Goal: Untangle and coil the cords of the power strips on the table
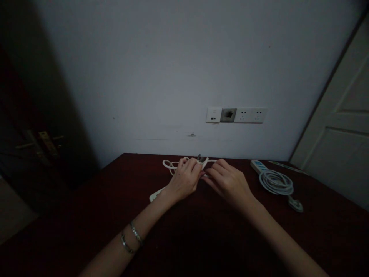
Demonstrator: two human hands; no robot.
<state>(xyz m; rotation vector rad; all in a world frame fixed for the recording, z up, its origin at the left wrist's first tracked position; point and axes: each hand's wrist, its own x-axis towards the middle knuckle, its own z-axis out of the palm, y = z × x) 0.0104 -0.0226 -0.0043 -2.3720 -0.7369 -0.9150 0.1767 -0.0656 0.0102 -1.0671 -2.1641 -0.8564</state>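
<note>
A white power cord (168,164) loops above the dark red table, and both of my hands are closed on it close together. My left hand (187,175) grips the cord with its fingers curled, loops sticking out to its left. Just to the right, my right hand (227,179) pinches another stretch of the same cord. The prongs of a plug (199,157) show behind my left hand. Under my left wrist, one end of a white power strip (155,195) peeks out; my forearm hides the rest.
On the table (95,215), to the right, lies another power strip (258,166) with its coiled cord (276,182) and plug (295,204). A thin flat strip (288,167) rests near the back right edge. Wall sockets (249,115) sit above the table.
</note>
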